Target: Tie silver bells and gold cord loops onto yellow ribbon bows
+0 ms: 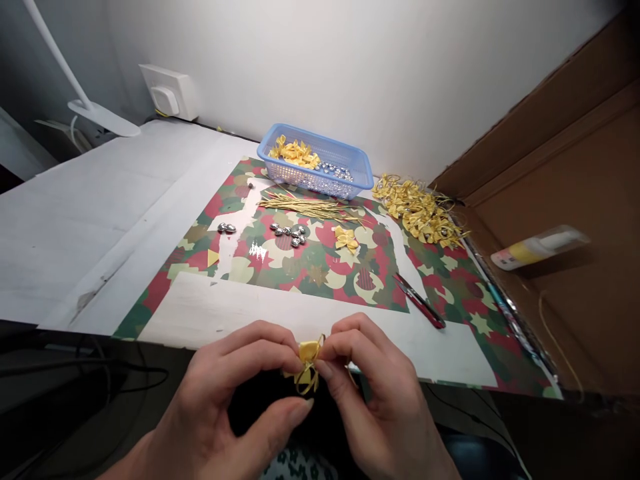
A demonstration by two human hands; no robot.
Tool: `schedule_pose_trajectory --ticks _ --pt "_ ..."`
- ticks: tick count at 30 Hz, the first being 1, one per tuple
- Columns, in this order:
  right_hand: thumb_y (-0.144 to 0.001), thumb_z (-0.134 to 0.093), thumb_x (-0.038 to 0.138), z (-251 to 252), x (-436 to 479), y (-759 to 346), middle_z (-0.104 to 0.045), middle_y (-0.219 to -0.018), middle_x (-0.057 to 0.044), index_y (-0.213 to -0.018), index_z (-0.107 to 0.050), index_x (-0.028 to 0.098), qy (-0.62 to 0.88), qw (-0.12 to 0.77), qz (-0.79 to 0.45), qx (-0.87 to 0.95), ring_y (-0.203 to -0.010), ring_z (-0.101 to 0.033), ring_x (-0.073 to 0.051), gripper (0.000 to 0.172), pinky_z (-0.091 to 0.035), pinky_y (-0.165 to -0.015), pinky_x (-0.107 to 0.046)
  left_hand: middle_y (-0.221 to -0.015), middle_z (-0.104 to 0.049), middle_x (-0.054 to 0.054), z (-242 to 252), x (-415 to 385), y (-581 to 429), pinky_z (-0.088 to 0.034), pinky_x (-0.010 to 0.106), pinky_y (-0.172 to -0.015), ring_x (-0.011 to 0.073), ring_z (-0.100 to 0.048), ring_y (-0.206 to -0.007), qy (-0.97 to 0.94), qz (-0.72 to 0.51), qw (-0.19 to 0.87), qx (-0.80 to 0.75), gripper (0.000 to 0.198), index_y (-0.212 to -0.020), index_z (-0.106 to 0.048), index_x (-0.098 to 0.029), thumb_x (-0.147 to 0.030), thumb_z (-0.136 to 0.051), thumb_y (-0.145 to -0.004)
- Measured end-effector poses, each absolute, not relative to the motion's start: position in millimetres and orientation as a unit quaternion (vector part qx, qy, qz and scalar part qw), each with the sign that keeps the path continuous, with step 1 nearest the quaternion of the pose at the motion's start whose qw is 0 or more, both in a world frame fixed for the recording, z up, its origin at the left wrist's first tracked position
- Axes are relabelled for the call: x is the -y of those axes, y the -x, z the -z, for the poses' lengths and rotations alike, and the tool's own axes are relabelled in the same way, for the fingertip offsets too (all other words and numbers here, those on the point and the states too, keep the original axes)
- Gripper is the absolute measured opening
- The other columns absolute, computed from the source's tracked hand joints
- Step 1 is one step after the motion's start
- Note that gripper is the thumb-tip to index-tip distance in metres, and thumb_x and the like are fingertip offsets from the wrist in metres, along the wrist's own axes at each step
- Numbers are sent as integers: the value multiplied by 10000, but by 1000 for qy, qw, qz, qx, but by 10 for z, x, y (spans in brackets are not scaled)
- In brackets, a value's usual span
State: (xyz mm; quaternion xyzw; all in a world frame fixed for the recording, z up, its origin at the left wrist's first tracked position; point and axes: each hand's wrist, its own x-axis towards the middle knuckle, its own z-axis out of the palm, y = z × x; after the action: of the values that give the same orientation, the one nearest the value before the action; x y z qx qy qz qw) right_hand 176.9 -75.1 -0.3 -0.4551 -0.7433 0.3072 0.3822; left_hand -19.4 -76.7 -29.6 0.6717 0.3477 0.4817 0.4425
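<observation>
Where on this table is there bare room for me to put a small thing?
Widest: the white surface at left, between the lamp base and the patterned sheet. Smaller, with tiny scraps: the pale front strip, between that sheet and the left hand. Crowded: the back, where the blue basket, yellow cords and pile of yellow bows sit close.

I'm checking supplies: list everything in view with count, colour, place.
Stand: one, white, far left
Socket: one, white, on wall
Table: one, white, centre
Sheet: one, multicoloured, on table
Basket: one, blue, by wall
Ribbons: many, yellow, in basket
Beads: many, silver, basket and sheet
Cords: many, yellow, before basket
Cluster: one, yellow, on sheet
Scrap: one, yellow, sheet's left
Ribbon pile: one, yellow, basket's right
Snips: one, red-black, right
Bottle: one, white-yellow, against cardboard
Cardboard: one, brown, right
Cables: several, dark, under table
Cloth: one, white-green, bottom
Held ribbon: one, yellow, front
Left hand: one, bare, at held ribbon
Right hand: one, bare, at held ribbon
</observation>
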Motion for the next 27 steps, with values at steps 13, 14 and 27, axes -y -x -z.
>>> schedule_pose_trajectory --ticks 13,14,27 --pt "-939 -494 27 -4 769 -1720 -506 -836 -7 -865 -566 178 446 393 -271 757 -720 -528 -112 183 -433 -605 -222 -927 -680 17 274 706 150 -582 272 -743 167 -694 -864 -688 -486 416 -342 307 -1012 -637 -234 44 -602 -886" --pt "-938 -497 28 -5 765 -1723 -506 -836 -7 -863 -567 178 447 392 -275 756 -719 -529 -111 182 -434 -603 -221 -921 -679 17 280 709 151 -583 277 -742 170 -694 -865 -685 -490 417 -341 309 -1022 -637 -235 42 -597 -892" --pt "-1070 -485 235 -145 953 -1994 -551 -756 8 -1097 -668 332 477 520 -378 599 -428 -490 -87 209 -376 -370 -231 -916 -705 6 297 709 197 -590 249 -731 156 -712 -831 -688 -486 410 -349 328 -996 -635 -244 62 -586 -890"
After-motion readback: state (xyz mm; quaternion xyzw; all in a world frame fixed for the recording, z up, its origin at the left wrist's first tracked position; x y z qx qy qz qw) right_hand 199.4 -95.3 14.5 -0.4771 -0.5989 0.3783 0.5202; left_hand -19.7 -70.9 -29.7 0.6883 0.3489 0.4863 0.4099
